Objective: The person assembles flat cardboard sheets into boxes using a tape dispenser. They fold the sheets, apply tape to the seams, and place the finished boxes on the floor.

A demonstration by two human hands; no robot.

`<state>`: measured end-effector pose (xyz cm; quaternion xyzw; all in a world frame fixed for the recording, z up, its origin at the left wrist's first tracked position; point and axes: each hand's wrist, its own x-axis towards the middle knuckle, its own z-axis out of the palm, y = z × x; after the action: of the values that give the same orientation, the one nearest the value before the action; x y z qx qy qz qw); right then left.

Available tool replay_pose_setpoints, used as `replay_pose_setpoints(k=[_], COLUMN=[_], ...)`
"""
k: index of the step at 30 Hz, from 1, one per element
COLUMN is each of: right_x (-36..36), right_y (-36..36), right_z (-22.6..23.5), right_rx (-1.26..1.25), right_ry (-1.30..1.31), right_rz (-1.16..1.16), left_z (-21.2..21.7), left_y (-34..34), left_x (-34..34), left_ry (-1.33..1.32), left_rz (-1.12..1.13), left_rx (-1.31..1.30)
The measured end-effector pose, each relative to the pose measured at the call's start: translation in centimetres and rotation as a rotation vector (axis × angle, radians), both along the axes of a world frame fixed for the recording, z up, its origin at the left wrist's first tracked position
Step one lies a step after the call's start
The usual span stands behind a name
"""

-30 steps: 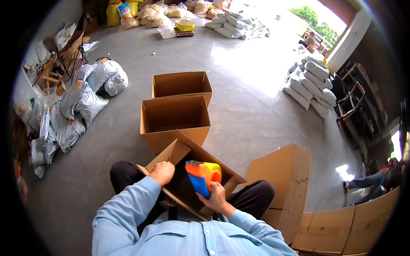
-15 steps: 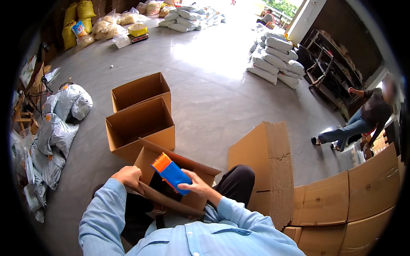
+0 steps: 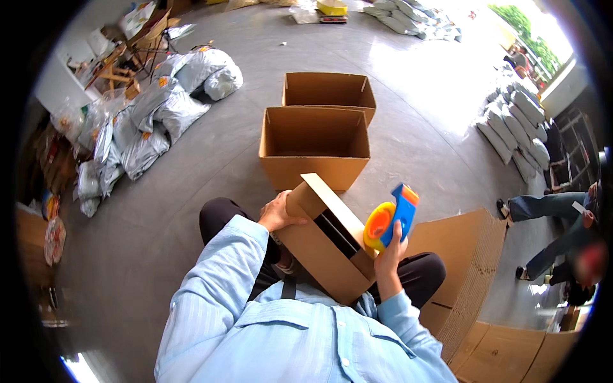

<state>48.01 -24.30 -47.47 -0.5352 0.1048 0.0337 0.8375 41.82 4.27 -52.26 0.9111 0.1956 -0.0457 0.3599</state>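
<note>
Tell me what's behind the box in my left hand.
A nearer box and a farther box, both open, stand there; the held box covers part of the nearer's bottom edge.

Silvery bags [image 3: 156,104], stacked sacks [image 3: 514,129], yellow basin [image 3: 332,7]

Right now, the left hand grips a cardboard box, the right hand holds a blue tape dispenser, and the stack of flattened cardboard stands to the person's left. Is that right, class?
Not quite: the stack of flattened cardboard stands to the person's right, as the head view shows. The left hand does grip a cardboard box, and the right hand holds a blue tape dispenser.
</note>
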Motion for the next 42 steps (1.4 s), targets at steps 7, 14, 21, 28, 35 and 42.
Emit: replay_pose_setpoints(k=[7,14,21,28,35,42], right_x=[-4.7,-4.3,-4.3,-1.1,0.6,-0.2], right_y=[0.3,-0.5,0.9,5.1,8.5,5.4], right_z=[-2.2,-3.2,-2.9,5.1,0.8,0.1], right_rx=[-0.352,-0.373,-0.454,-0.254,-0.331,-0.336], right_ry=[-0.353,-0.391,-0.383,-0.142,-0.201,-0.186], right_rz=[0.121,0.219,0.252,0.654,0.878,0.989], left_z=[-2.1,-1.8,-1.0,-1.6,-0.2,-3.6], left_y=[-0.3,-1.5,-1.6,-1.9,-2.3,-1.7], left_x=[0.4,0.7,1.0,1.1,1.3,0.8], left_ry=[-0.059,-0.101,-0.083,-0.025,-0.040,-0.266], left_rz=[0.199,0.263,0.267,0.272,0.254,0.272], left_rx=[-0.051,-0.018,-0.005,0.066,0.080,0.191])
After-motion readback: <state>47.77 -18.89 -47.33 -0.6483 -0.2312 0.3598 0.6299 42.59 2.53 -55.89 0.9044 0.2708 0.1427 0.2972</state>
